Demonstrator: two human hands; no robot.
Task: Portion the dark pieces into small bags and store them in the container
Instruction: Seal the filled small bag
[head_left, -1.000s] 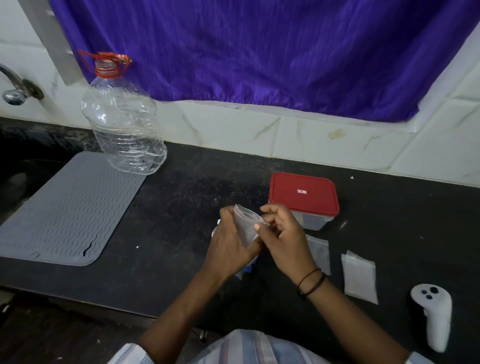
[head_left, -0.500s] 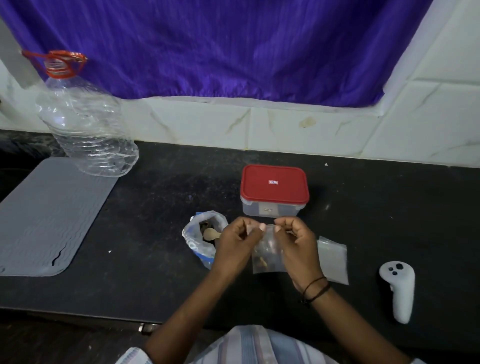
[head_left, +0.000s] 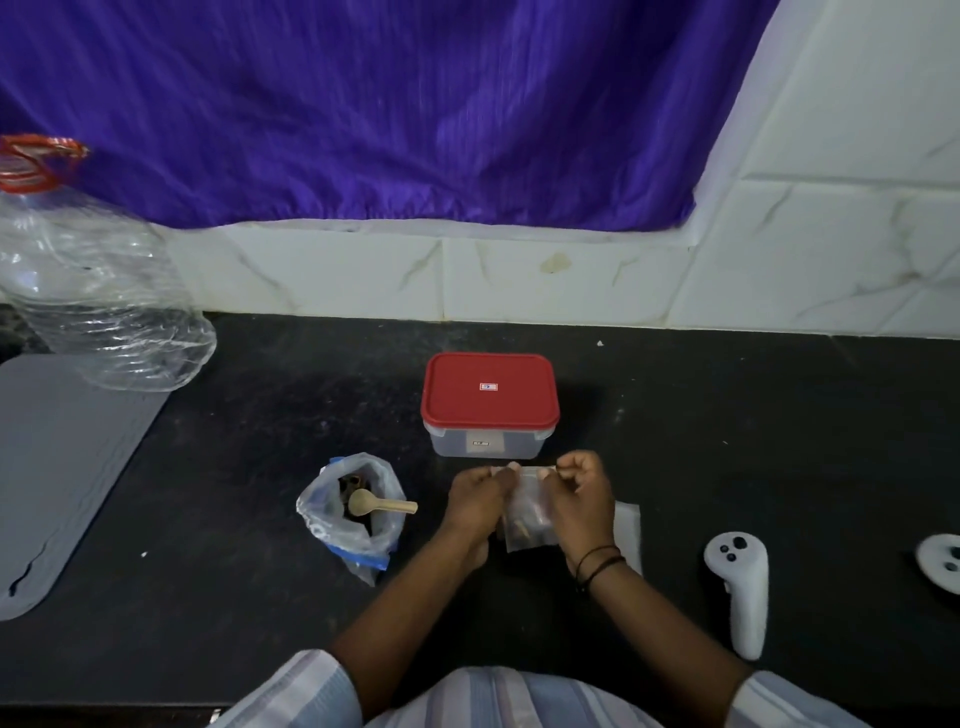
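small bag (head_left: 525, 512): clear plastic, held upright just above the counter, its top edge pinched from both sides; a few brown pieces sit at its bottom.
container (head_left: 489, 408): clear rectangular box with a red lid on, standing just behind the small bag.
supply bag (head_left: 353, 512): clear, open-mouthed, left of the small bag, with dark pieces (head_left: 350, 486) inside.
spoon (head_left: 379, 504): pale, bowl resting in the supply bag's mouth, handle pointing right.

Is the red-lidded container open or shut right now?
Shut: the red lid sits flat on the container, its rim covered all round.
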